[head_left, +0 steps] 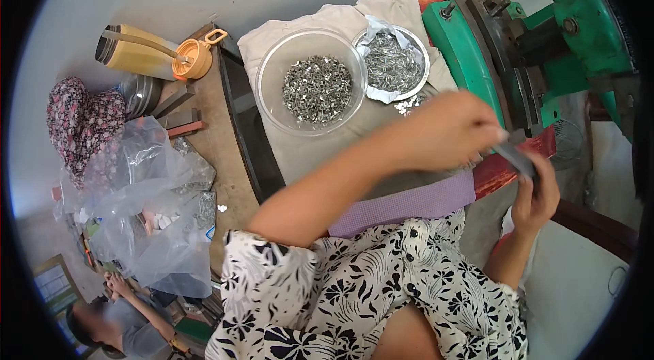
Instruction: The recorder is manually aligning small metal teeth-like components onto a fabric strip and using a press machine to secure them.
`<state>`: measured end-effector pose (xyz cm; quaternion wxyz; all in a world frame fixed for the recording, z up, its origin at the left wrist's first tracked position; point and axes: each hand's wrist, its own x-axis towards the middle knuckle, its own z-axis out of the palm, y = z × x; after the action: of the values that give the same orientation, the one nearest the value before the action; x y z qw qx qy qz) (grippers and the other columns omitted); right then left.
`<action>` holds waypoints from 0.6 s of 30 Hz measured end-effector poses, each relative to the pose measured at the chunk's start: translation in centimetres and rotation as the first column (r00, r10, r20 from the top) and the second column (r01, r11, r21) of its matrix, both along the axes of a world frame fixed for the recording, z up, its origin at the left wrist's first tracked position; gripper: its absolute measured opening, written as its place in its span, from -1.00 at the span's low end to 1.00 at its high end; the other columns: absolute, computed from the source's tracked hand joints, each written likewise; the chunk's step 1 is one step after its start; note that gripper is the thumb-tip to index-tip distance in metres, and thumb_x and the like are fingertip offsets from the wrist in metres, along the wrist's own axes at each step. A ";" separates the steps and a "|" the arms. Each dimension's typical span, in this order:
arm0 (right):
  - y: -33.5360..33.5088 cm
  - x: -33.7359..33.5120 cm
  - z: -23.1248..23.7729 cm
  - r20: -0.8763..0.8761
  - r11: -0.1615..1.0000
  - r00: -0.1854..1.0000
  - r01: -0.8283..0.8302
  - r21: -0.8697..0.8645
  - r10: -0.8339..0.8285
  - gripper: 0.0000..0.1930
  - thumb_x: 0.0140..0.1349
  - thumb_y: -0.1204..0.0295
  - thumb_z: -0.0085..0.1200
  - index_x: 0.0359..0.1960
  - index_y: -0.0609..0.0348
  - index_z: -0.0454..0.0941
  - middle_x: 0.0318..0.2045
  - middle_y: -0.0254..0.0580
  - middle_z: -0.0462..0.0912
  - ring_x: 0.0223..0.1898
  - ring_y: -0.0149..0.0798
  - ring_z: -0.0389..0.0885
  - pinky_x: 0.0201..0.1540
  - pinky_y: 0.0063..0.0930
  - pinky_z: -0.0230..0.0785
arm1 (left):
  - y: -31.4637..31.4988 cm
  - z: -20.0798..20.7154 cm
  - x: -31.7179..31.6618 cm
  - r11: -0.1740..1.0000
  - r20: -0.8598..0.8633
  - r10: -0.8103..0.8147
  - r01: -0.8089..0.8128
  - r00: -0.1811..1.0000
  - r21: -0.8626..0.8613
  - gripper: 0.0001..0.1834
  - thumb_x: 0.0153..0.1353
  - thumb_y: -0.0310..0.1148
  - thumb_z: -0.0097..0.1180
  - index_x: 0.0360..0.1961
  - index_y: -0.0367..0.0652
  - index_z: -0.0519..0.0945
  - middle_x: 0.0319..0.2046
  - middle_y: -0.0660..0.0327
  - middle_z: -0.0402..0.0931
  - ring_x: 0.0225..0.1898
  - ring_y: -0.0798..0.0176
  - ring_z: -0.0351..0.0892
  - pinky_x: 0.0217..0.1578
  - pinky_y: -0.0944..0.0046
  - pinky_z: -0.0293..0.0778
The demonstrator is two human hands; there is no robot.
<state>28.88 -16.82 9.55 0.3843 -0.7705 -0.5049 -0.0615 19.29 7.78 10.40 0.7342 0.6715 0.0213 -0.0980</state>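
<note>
My left arm reaches across to the right. My left hand [453, 130] is closed, its thumb and fingertips pinched together at the far end of a dark grey flat bar [516, 158]. Whatever sits between those fingertips is too small and blurred to make out. Lower and to the right, my right hand [538, 195] wraps its fingers round the near end of the bar. Just beyond my left hand, several small shiny metal pieces [409, 105] lie on the beige cloth [300, 162].
A clear round tub [261, 81] of small metal parts stands beside a white bowl [424, 60] of slim metal pieces. A green press [470, 64] rises at right. Left are a yellow bottle [139, 53], plastic bags [146, 183] and, farther off, another person [139, 333].
</note>
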 end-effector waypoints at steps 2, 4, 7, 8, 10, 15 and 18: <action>3.6 0.7 0.5 -0.237 0.993 0.966 -0.089 0.077 0.105 -0.72 0.24 0.64 0.10 -0.01 0.39 0.55 -0.13 -0.13 0.61 -0.19 -0.34 0.63 -0.13 -0.52 0.47 | 3.2 1.1 -1.5 0.993 0.063 0.064 -0.070 0.996 0.097 -0.71 0.36 -0.30 0.15 -0.08 -0.33 0.66 -0.37 0.25 0.62 -0.27 0.47 0.59 -0.23 0.39 0.54; 8.0 0.4 0.9 -0.506 0.963 0.837 -0.081 0.258 0.206 -0.66 0.21 0.67 0.16 0.05 0.38 0.53 -0.06 -0.12 0.61 -0.08 -0.34 0.63 -0.05 -0.52 0.51 | 5.9 2.5 -3.5 0.967 0.128 0.153 -0.175 0.980 0.187 -0.75 0.32 -0.39 0.18 -0.05 -0.31 0.64 -0.29 0.28 0.63 -0.23 0.46 0.59 -0.18 0.39 0.53; 15.0 -1.3 3.1 -0.680 0.899 0.621 -0.097 0.426 0.389 -0.57 0.21 0.67 0.20 0.14 0.36 0.47 -0.02 -0.09 0.62 0.01 -0.32 0.63 0.05 -0.51 0.54 | 8.9 3.9 -6.8 0.916 0.137 0.306 -0.331 0.942 0.228 -0.69 0.23 -0.53 0.22 0.02 -0.29 0.59 -0.15 0.25 0.64 -0.13 0.40 0.60 -0.05 0.39 0.50; 16.5 -1.5 3.3 -0.635 0.881 0.628 -0.193 0.432 0.449 -0.53 0.22 0.71 0.16 0.20 0.39 0.41 0.02 -0.09 0.58 -0.02 -0.32 0.62 0.06 -0.44 0.57 | 9.4 4.1 -7.7 0.892 0.142 0.352 -0.377 0.925 0.249 -0.68 0.21 -0.57 0.22 0.02 -0.31 0.58 -0.14 0.23 0.64 -0.11 0.39 0.60 -0.02 0.37 0.50; 18.7 -2.1 3.3 -0.558 0.872 0.674 -0.317 0.374 0.484 -0.52 0.23 0.71 0.14 0.21 0.39 0.39 -0.02 -0.07 0.60 -0.02 -0.38 0.63 0.04 -0.55 0.54 | 10.4 4.2 -9.4 0.840 0.153 0.423 -0.450 0.893 0.305 -0.68 0.19 -0.62 0.21 -0.01 -0.37 0.57 -0.13 0.20 0.65 -0.08 0.36 0.61 0.02 0.35 0.51; 21.8 -3.1 0.9 -0.432 0.886 0.793 -0.279 0.370 0.429 -0.65 0.17 0.57 0.25 0.01 0.35 0.56 -0.30 0.02 0.73 -0.27 -0.22 0.77 -0.19 -0.44 0.61 | 11.6 2.7 -11.4 0.645 0.146 0.612 -0.597 0.777 0.477 -0.72 0.21 -0.61 0.20 -0.04 -0.38 0.57 -0.14 0.19 0.66 -0.09 0.38 0.62 0.01 0.36 0.50; 22.6 -3.2 0.6 -0.550 0.941 0.771 -0.322 0.099 0.322 -0.67 0.24 0.60 0.21 0.05 0.36 0.57 -0.17 -0.09 0.70 -0.14 -0.36 0.69 -0.02 -0.50 0.57 | 11.9 1.7 -11.7 0.521 0.223 0.672 -0.665 0.706 0.536 -0.73 0.19 -0.62 0.19 -0.07 -0.42 0.57 -0.20 0.18 0.65 -0.16 0.39 0.63 -0.06 0.40 0.51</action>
<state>25.65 5.80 10.13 0.5193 -0.6567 -0.4947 0.2333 7.57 19.66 12.06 0.4731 0.8003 0.3102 0.1985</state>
